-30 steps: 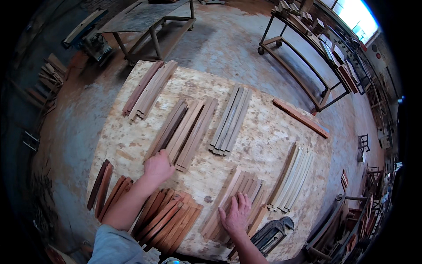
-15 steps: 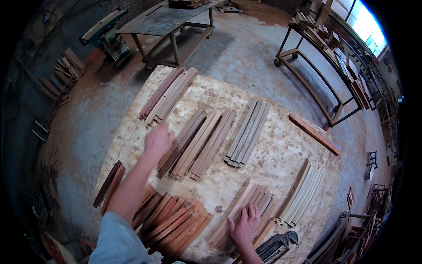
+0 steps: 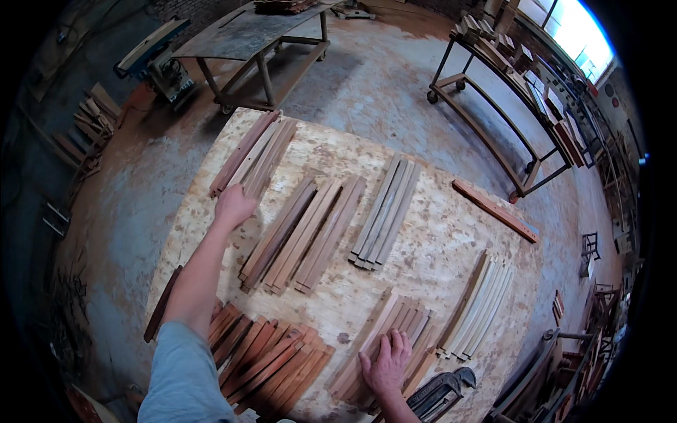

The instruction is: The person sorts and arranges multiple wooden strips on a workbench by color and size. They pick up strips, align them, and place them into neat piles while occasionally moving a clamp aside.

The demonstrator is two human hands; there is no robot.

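At the far left of the board, my left hand [image 3: 235, 206] is closed at the near end of a bundle of wooden strips [image 3: 257, 151]; its fingertips are partly hidden. Near the front right, my right hand [image 3: 386, 363] lies with fingers apart on a row of light brown strips [image 3: 395, 317]. Between the hands lie brown strips in pairs [image 3: 303, 236] and a greyish bundle [image 3: 386, 211]. Curved reddish pieces [image 3: 271, 363] are spread at the near left, partly behind my left arm. Pale curved strips [image 3: 485, 307] sit right of my right hand.
A black metal clamp or wrench [image 3: 444, 395] lies at the board's [image 3: 423, 282] near edge. A reddish bar [image 3: 495, 210] rests along the right edge, a dark strip [image 3: 162, 304] at the left. Beyond stand a metal-topped table [image 3: 247, 35] and a wheeled rack [image 3: 486, 120] loaded with wood.
My left hand has moved slightly away and left, reaching the near end of the far-left strips. My right hand stays on its strips. The view has shifted a little.
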